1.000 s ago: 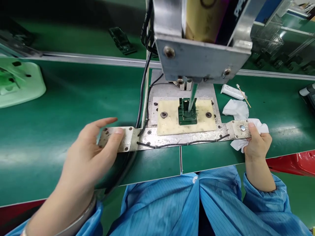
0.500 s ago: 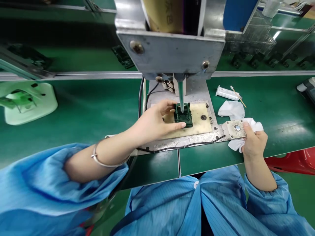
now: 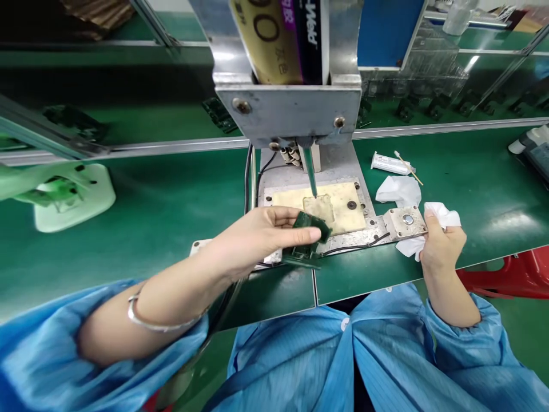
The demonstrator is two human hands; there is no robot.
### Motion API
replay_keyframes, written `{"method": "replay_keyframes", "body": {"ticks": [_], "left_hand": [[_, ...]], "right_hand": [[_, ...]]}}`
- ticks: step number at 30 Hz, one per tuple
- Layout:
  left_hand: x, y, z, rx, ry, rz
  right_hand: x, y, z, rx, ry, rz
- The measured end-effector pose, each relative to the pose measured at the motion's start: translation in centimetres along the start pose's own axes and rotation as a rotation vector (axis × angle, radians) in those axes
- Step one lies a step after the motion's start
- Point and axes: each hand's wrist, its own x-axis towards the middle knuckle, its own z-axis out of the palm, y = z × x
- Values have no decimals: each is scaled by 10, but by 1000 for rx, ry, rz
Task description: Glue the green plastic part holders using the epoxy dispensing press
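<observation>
My left hand [image 3: 261,237] is closed on a dark green plastic part [image 3: 307,237] and holds it just in front of the metal fixture plate [image 3: 377,226], above the bench edge. The cream nest block [image 3: 332,206] on the fixture has nothing in its recess, and the thin dispensing needle [image 3: 311,178] hangs over it. My right hand [image 3: 437,246] grips a crumpled white tissue [image 3: 441,216], with its thumb beside the round button [image 3: 408,219] on the fixture's right tab.
The dispenser head [image 3: 291,111] with its cartridge stands above the fixture. A white glue tube [image 3: 389,163], a cotton swab [image 3: 407,167] and another tissue [image 3: 398,190] lie to the right. A pale green holder [image 3: 72,197] sits at the left. Black cables [image 3: 247,177] run along the fixture.
My left hand left the fixture's left tab, reached to the nest, took the green part from under the needle and drew it toward me. My right hand stayed at the button.
</observation>
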Motion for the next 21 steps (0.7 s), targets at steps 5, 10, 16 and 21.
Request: {"method": "replay_keyframes", "body": {"ticks": [5, 10, 16, 21], "left_hand": [[-40, -9, 12, 135, -60, 206], [-63, -10, 23, 202, -83, 508], [-77, -30, 29, 365, -17, 767], [-86, -46, 30, 322, 63, 823]], "right_hand": [[-43, -54, -23, -233, -306, -612], [-71, -120, -15, -219, -920, -1011], [-87, -131, -8, -388, -1099, -1144], [-98, -136, -27, -192, -1159, -1063]]}}
